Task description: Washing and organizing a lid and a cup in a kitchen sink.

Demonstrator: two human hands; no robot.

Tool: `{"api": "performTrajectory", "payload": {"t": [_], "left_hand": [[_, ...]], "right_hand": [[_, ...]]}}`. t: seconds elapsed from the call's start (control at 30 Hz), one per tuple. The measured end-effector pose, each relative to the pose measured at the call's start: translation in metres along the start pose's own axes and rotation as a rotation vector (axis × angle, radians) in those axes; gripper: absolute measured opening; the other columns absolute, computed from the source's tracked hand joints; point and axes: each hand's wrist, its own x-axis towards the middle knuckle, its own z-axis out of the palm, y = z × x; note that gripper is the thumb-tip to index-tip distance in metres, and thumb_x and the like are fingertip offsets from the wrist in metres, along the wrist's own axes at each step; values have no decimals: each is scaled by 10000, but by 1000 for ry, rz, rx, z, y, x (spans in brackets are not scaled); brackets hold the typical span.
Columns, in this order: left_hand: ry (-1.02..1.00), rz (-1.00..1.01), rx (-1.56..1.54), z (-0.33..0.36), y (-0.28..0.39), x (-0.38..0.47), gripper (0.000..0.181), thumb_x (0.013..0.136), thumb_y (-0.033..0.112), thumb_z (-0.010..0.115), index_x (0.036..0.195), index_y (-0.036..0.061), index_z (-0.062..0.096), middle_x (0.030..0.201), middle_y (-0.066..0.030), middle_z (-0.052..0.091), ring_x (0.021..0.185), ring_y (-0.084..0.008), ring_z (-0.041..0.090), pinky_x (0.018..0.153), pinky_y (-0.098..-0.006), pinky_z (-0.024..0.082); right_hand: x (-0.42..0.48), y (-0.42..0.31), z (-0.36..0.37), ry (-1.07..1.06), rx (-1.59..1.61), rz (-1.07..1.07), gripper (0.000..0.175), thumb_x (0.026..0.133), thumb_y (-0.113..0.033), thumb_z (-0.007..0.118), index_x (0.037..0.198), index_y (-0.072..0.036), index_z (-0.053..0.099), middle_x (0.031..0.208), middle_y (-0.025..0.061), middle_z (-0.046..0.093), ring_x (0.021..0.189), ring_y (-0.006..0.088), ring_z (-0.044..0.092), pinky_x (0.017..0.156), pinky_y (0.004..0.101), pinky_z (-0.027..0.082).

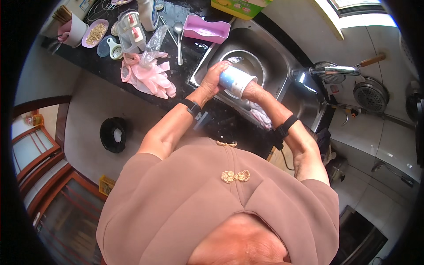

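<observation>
My left hand point(212, 79) grips a blue-and-white cylindrical container point(234, 78) around its closed end, tilted on its side over the sink. My right hand point(252, 91) reaches into the container's open mouth, so its fingers are hidden. Below them, a round metal basin point(261, 63) with what looks like water stands in the stainless steel sink point(280, 43). A pale crumpled cloth point(261, 116) lies over the sink's near edge, beside my right forearm.
Pink rubber gloves point(149, 74), a metal spoon point(179, 43) and a pink plastic tray point(207, 29) lie on the black counter point(185, 76). Left of them are a clear plastic box point(131, 33) and a bowl of pale bits point(95, 34). A chrome faucet point(334, 70) juts in from the right.
</observation>
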Motion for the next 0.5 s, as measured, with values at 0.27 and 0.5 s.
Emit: {"api": "performTrajectory", "payload": {"t": [0.27, 0.5], "left_hand": [[20, -82, -9, -2, -5, 2, 271, 854, 271, 518, 1036, 79, 573, 1001, -71, 598, 952, -197, 571, 824, -365, 474], [72, -125, 21, 1, 0, 0, 289, 863, 347, 490, 1030, 125, 571, 982, -45, 599, 905, -181, 585, 741, -372, 499]], "right_hand": [[-37, -11, -14, 82, 314, 233, 323, 839, -172, 550, 1117, -7, 545, 979, 68, 576, 847, 126, 533, 730, 267, 440], [-45, -6, -6, 213, 1153, 107, 224, 900, -144, 523, 1045, 22, 562, 946, 61, 583, 802, 129, 555, 713, 276, 452]]}}
